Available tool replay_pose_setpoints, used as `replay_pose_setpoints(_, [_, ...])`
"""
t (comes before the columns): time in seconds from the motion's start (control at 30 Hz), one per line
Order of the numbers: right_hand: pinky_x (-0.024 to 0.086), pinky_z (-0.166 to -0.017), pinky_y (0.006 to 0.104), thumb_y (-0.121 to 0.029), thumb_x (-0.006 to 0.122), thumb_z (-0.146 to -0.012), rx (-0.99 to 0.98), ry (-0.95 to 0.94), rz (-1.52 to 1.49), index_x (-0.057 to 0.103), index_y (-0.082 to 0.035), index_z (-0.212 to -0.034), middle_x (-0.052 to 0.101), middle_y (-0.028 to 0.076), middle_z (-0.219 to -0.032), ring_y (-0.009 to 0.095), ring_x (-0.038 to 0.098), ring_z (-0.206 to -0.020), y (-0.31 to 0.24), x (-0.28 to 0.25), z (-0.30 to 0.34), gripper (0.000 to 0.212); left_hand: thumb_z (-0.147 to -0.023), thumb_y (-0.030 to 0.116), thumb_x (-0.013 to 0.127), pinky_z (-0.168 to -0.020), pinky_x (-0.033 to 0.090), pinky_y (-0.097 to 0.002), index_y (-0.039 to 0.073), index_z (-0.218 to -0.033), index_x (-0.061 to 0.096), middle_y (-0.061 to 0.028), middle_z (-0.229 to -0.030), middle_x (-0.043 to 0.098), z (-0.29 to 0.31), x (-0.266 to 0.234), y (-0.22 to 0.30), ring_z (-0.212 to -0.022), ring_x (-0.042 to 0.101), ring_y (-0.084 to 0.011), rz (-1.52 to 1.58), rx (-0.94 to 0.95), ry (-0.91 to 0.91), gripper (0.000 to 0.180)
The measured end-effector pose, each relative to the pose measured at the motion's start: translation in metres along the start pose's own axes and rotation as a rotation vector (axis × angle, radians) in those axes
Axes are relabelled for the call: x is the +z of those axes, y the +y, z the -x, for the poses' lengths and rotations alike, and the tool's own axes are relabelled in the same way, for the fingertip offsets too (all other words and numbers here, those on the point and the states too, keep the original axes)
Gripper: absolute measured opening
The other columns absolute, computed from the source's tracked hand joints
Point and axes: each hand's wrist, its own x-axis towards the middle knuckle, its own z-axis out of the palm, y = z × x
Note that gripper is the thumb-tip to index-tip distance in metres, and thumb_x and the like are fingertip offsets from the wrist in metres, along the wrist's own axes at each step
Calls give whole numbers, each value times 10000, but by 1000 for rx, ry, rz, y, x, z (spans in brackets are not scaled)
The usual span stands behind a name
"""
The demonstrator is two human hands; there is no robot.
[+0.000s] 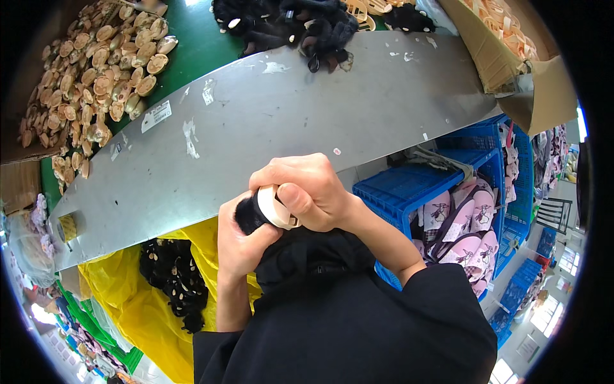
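Observation:
My right hand (pixel 308 189) grips a cream plastic oval piece (pixel 275 206) pressed against a black fluffy pom-pom (pixel 248 214). My left hand (pixel 240 242) holds the black fluff from below and the left. Both hands meet just in front of my chest, over the near edge of a grey metal table (pixel 268 121). More black furry fabric (pixel 307 253) bunches under the hands against my black clothing.
A heap of cream oval pieces (pixel 96 70) fills a box at the far left. Black fluffy items (pixel 288 25) lie at the table's far edge. A yellow bag (pixel 137 301) with black fluffy pieces (pixel 173 281) sits below left. Blue crates (pixel 416 185) with pink slippers (pixel 457 224) stand right. A cardboard box (pixel 511 57) is at top right.

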Motion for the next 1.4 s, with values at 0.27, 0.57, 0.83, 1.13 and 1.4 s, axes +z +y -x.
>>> replay_pose_setpoints(0.27, [545, -591, 316, -378, 334, -1092, -90, 362, 163, 715, 35, -971, 692, 182, -913, 233, 678, -675, -1, 15, 8, 575, -693, 65, 674, -742, 497, -238, -33, -951, 682, -20, -857, 678, -4, 3, 0, -789, 610, -84, 60, -4, 17, 276])
replay_pose_setpoints(0.57, [549, -576, 336, -488, 571, -956, -227, 175, 362, 709, 10, -1075, 639, 152, -932, 245, 652, -676, -3, 14, 10, 530, -683, 124, 604, -667, 497, -232, -42, -913, 666, -37, -848, 686, 0, -4, -9, -750, 630, -94, 243, -76, 15, 290])
replay_pose_setpoints(0.83, [545, -589, 351, -429, 493, -1024, -390, 38, 406, 664, 5, -972, 609, 134, -903, 249, 625, -671, -8, 9, -6, 468, -715, 96, 563, -634, 464, -220, -26, -866, 652, -3, -804, 653, -2, -13, 0, -719, 592, -68, 94, -52, -125, 213])
replay_pose_setpoints(1.13, [540, -631, 392, -401, 565, -991, -433, -183, 358, 611, -2, -984, 581, 145, -956, 282, 620, -750, 6, 11, -11, 402, -850, 99, 629, -663, 479, -227, -22, -905, 680, -12, -833, 679, -1, -8, -10, -761, 608, -63, 57, -78, 54, 142])
replay_pose_setpoints(1.4, [489, -590, 360, -402, 385, -1065, -22, 72, 4, 600, 19, -870, 593, 142, -790, 277, 604, -649, 9, 10, -7, 511, -747, 77, 794, -725, 478, -244, -3, -971, 623, 8, -831, 623, -5, 8, -10, -787, 561, -68, -290, 105, 215, 293])
